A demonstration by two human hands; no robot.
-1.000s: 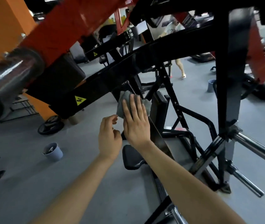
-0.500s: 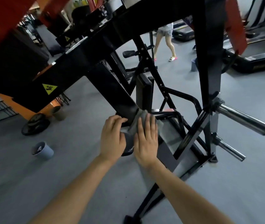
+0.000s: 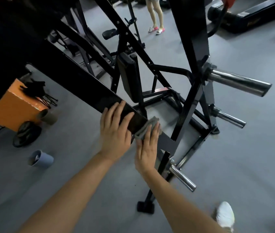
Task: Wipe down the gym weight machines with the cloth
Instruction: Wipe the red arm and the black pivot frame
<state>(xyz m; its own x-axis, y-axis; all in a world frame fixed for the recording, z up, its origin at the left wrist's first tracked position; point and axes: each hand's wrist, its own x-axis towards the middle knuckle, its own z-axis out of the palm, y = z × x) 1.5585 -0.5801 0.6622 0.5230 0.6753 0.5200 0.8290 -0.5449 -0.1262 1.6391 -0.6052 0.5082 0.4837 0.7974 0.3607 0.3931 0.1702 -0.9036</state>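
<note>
A black weight machine fills the view, its sloping black beam (image 3: 86,88) running down from upper left to the base. A small grey cloth (image 3: 146,127) lies bunched on the lower end of that beam. My right hand (image 3: 147,148) presses flat on the cloth with straight fingers. Just to its left, my left hand (image 3: 115,132) rests flat on the beam, fingers spread and straight, holding nothing.
Chrome weight pegs (image 3: 237,82) (image 3: 182,178) stick out to the right. A black seat pad (image 3: 130,78) stands behind the beam. On the grey floor lie a blue cup (image 3: 41,159), a weight plate (image 3: 26,133) and an orange block (image 3: 14,105). A person's legs (image 3: 155,14) stand far back.
Both hands and the cloth have slid further down the sloping beam toward its lower end. My left hand went from loosely curled to flat on the beam. The camera tilted downward.
</note>
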